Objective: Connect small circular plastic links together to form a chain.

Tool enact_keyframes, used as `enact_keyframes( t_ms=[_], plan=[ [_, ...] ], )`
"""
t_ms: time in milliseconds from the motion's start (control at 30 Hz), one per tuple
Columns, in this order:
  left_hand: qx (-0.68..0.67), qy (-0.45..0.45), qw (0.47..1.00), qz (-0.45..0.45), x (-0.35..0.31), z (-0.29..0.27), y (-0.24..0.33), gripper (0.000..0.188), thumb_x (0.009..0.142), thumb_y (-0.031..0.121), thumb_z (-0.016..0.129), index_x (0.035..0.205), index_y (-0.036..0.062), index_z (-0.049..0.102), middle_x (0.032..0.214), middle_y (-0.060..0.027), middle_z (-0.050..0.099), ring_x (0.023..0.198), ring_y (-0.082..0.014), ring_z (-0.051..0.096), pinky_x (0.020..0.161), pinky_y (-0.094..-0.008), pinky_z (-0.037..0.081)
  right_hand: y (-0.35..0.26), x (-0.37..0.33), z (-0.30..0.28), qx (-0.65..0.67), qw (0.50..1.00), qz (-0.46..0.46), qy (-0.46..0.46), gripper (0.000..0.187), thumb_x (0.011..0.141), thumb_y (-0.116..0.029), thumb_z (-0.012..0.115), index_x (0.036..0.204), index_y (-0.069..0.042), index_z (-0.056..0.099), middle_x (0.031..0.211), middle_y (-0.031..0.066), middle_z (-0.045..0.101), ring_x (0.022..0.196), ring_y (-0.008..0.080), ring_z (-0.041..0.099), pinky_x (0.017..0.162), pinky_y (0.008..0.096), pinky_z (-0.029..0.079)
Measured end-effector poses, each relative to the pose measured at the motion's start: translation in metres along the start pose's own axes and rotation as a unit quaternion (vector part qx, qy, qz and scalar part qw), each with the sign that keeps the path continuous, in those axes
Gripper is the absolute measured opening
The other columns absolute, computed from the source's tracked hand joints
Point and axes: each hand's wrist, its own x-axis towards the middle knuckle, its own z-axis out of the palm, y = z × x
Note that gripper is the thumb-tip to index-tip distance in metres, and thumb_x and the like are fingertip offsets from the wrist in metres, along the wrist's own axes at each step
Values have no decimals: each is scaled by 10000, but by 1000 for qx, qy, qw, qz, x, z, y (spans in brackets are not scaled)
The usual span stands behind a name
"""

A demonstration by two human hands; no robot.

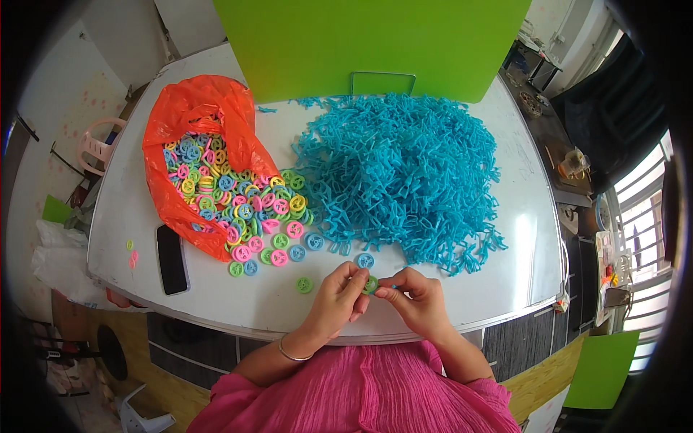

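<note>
Near the front edge of the counter, you held a small green ring between both hands. Your left hand was closed around it, with the fingers pinching its left side. Your right hand was closed too, pinching the ring from the other side with its fingertips. I could not tell if a blue piece was also tucked in your fingers; it was too small to see.

That ring was tiny and it sat right over the edge of the counter. If your pinch had slipped, I think it would have dropped into your pink lap or down to the floor, and it would have been hard to find.

A blue ring lay just beyond your fingers, and another green ring lay to the left of your left hand. A quick move of your wrist could have knocked either one off the counter.

The big blue pile sat just past your hands. Its pieces looked all tangled. If you had pulled one out fast, more could have come along and spilled toward the edge.

The orange bag lay open on its side, with coloured rings pouring out of its mouth. A bump on the bag could have sent more rings rolling.

The black phone lay near the left edge of the counter, well apart from your hands. Two little rings sat even closer to that edge, and a nudge could have tipped them over.
</note>
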Motion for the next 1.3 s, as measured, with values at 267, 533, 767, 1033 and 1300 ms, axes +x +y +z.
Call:
enact_keyframes(
  t_ms=[267, 533, 767, 1033, 1300],
  plan=[
    [116, 36, 990, 72, -6, 11, 0, 189, 1005, 179, 481, 864, 57, 447, 537, -4, 502, 412, -46, 424, 385, -203, 308, 6, -1, 9, 200, 972, 121, -1, 92, 897, -55, 656, 917, 8, 591, 850, 76, 678, 772, 130, 651, 682, 251, 528],
    [92, 64, 982, 149, -8, 10, -12, 190, 1012, 162, 459, 862, 67, 392, 560, -5, 486, 417, -44, 441, 373, -189, 317, -2, 0, 26, 267, 955, 107, 67, 138, 918, -91, 642, 867, 11, 565, 812, 76, 676, 765, 95, 642, 650, 216, 501],
    [162, 98, 954, 233, -8, 11, -14, 181, 1005, 149, 472, 862, 66, 399, 565, -3, 489, 419, -47, 451, 374, -189, 326, -1, -6, 27, 58, 994, -3, 95, 124, 900, -78, 663, 894, 14, 580, 801, 68, 682, 732, 78, 629, 608, 199, 476],
    [149, 63, 979, 122, -4, -5, -4, 249, 1005, 248, 488, 1018, 8, 556, 659, -29, 583, 527, -58, 503, 475, -219, 378, -7, 13, 7, 297, 933, 200, -14, 169, 955, -172, 587, 875, -26, 557, 771, 111, 672, 687, 173, 658, 587, 258, 488],
    [337, 65, 888, 307, -5, -5, -4, 259, 977, 260, 552, 1016, 9, 603, 738, 4, 586, 616, -52, 507, 547, -195, 389, -2, 8, 0, 342, 912, 224, -31, 209, 961, -201, 575, 1032, -6, 592, 843, 115, 677, 713, 182, 657, 655, 287, 519]
  ],
)
